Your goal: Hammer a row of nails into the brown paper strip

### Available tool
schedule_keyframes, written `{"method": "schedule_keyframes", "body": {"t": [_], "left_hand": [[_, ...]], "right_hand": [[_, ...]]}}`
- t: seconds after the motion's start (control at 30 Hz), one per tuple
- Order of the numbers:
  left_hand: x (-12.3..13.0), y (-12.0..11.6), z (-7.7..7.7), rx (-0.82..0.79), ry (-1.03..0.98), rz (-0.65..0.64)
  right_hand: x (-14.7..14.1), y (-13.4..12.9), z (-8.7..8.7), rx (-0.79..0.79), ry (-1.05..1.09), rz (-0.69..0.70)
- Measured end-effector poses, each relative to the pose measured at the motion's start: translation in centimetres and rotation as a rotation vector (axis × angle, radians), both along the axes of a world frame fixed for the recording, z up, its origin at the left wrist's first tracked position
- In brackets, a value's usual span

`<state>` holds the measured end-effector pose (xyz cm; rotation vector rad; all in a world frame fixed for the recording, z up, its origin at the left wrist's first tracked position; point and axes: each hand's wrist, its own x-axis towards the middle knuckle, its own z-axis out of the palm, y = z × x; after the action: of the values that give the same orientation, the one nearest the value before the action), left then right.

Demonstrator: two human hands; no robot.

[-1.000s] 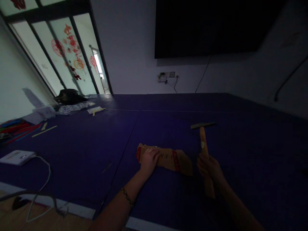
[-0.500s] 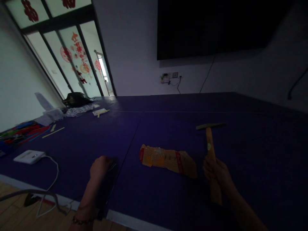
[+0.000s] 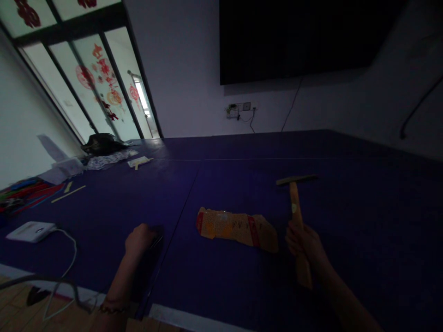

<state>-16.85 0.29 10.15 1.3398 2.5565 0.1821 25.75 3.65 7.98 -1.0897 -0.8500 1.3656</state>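
My right hand (image 3: 304, 242) is wrapped round the wooden handle of a hammer (image 3: 296, 203). The hammer stands upright in my grip, its dark, narrow metal head at the top. Left of it, a torn strip of brown cardboard (image 3: 238, 229) with red bands and dark markings lies flat on the purple table. My left hand (image 3: 140, 240) is closed at the table's surface, left of the cardboard. A thin glint and a dark patch show beside its fingers; what it grips is too dark to make out.
The purple table (image 3: 180, 184) has a seam running between my left hand and the cardboard. At left lie a white device (image 3: 31, 231) with a cable, coloured strips (image 3: 31, 193) and a black bag (image 3: 104, 143). A dark screen (image 3: 294, 41) hangs on the wall.
The whole view has shifted slightly, so things appear farther left. Both hands keep their grips, and the cardboard stays where it lay on the table.
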Motion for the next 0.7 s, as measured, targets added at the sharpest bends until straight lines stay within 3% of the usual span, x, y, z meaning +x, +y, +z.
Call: {"method": "schedule_keyframes", "body": {"t": [0.17, 0.27, 0.37, 0.53, 0.7], "left_hand": [[1.8, 1.4, 0.8, 0.386, -0.340, -0.117], [5.5, 2.3, 0.3, 0.638, -0.702, -0.254], [10.0, 3.4, -0.9, 0.676, -0.924, -0.383], [15.4, 5.7, -3.1, 0.666, -0.913, -0.501], [16.7, 6.3, -4.8, 0.690, -0.839, -0.514]], "right_hand": [[-0.1, 0.1, -0.1, -0.004, 0.031, 0.024], [-0.1, 0.2, -0.4, 0.015, 0.034, 0.028], [-0.1, 0.2, -0.7, 0.028, 0.014, 0.027], [0.0, 0.3, -0.9, 0.037, -0.007, 0.032], [-0.2, 0.2, -0.5, -0.008, 0.001, 0.002]]}}
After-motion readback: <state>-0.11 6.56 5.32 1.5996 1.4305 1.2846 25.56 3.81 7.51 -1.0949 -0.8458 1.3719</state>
